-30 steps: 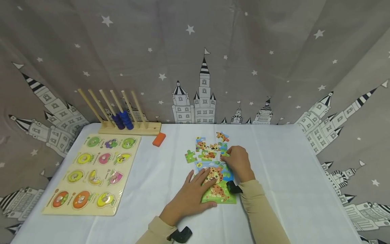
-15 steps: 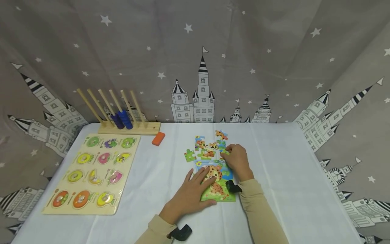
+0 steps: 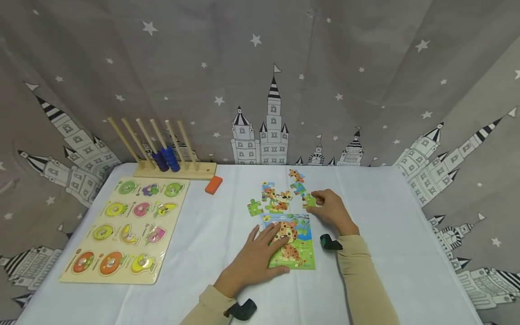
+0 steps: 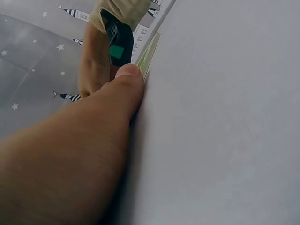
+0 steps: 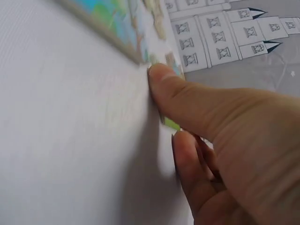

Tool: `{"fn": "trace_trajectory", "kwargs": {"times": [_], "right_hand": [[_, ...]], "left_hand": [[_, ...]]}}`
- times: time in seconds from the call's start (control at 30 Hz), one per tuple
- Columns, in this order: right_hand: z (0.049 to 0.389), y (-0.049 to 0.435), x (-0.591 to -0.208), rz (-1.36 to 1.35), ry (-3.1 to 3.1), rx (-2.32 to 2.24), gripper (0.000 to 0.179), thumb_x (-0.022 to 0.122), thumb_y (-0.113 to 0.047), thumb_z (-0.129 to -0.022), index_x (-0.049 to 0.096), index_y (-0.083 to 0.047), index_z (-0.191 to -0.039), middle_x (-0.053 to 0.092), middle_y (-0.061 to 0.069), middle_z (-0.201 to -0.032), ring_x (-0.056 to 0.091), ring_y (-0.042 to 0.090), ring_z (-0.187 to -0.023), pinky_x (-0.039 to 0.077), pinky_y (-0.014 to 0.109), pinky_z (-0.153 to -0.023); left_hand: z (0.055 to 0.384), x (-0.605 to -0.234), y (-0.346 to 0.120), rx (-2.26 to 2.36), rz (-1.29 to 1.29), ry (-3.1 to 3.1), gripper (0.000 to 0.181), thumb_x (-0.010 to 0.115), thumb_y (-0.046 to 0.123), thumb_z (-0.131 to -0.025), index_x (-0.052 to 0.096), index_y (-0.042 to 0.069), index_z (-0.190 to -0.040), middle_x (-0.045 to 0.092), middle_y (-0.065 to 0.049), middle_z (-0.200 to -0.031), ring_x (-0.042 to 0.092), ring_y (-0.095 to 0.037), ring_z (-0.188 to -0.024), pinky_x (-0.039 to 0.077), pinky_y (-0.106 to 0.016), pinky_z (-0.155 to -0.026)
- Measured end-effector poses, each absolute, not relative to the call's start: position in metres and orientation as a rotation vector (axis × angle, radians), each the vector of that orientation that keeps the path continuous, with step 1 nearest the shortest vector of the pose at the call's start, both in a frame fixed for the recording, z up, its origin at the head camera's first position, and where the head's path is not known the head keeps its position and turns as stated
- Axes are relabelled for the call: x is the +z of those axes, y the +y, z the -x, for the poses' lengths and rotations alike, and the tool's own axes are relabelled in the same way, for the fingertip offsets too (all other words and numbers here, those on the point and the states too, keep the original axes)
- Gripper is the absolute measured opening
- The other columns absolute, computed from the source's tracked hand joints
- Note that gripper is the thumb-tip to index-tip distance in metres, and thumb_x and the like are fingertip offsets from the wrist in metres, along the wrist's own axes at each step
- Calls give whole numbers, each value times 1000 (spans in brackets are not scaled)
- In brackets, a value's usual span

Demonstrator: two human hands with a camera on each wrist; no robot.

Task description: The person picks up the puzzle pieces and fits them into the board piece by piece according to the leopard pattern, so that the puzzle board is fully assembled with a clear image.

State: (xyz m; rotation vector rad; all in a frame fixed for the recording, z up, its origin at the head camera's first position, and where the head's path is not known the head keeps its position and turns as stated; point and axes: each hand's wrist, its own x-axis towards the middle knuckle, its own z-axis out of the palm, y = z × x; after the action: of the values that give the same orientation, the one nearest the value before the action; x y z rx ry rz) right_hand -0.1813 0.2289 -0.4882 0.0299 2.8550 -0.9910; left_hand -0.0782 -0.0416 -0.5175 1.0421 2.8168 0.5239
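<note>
My left hand rests with spread fingers on a leopard picture board, covering its left part. In the left wrist view its thumb lies by the board's thin edge. My right hand pinches a green jigsaw piece between thumb and fingers; a green bit of it shows in the right wrist view. A blue-green jigsaw piece lies tilted just beyond it, and an orange spotted piece lies farther back. Left of these stand several joined pieces with the leopard's face, and a loose green piece.
At the left lies a wooden fruit peg puzzle. Behind it stands a wooden peg rack with blue rings on two pegs. An orange block lies near the rack. A grey castle-print curtain hangs behind the table.
My right hand has moved right, drawing the green jigsaw piece away from the board's top edge. The blue-green piece has shifted back and tilted. The left hand stays put.
</note>
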Motion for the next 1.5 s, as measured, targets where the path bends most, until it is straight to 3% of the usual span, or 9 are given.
{"fn": "trace_trajectory", "kwargs": {"times": [0.3, 0.57, 0.83, 1.03, 1.5], "right_hand": [[181, 239, -485, -53, 2819, -962, 47, 81, -25, -88, 64, 1, -123, 54, 8, -95, 50, 21, -85, 43, 34, -76], [168, 249, -496, -225, 2737, -1281, 25, 67, -27, -100, 61, -6, -111, 59, 1, -89, 51, 14, -78, 42, 28, -73], [134, 253, -494, 205, 2399, -1427, 34, 70, -12, -96, 60, -1, -126, 67, 12, -102, 69, 14, -76, 56, 26, -73], [115, 232, -484, 374, 2531, -1164, 21, 73, -16, -93, 73, -11, -112, 68, 1, -90, 58, 7, -65, 48, 22, -61], [102, 209, -475, 380, 2666, -927, 14, 80, -16, -88, 73, -15, -100, 63, -6, -83, 50, 9, -68, 42, 23, -61]], "left_hand": [[80, -517, -38, 545, -1049, 2807, 78, 48, 74, -93, 38, 33, -158, 20, -4, -172, 19, -26, -160, 16, -60, -127], [88, -521, -38, 497, -1064, 2855, 78, 47, 75, -93, 38, 34, -158, 21, -3, -172, 20, -25, -159, 19, -60, -126], [88, -518, -38, 500, -1045, 2847, 77, 48, 74, -94, 38, 33, -159, 21, -4, -172, 20, -26, -159, 19, -60, -126], [87, -517, -38, 485, -1028, 2850, 77, 47, 73, -94, 37, 33, -159, 20, -6, -172, 20, -28, -159, 18, -61, -126], [85, -514, -37, 482, -1020, 2853, 74, 47, 73, -95, 39, 35, -158, 22, -6, -171, 21, -28, -159, 18, -62, -126]]}}
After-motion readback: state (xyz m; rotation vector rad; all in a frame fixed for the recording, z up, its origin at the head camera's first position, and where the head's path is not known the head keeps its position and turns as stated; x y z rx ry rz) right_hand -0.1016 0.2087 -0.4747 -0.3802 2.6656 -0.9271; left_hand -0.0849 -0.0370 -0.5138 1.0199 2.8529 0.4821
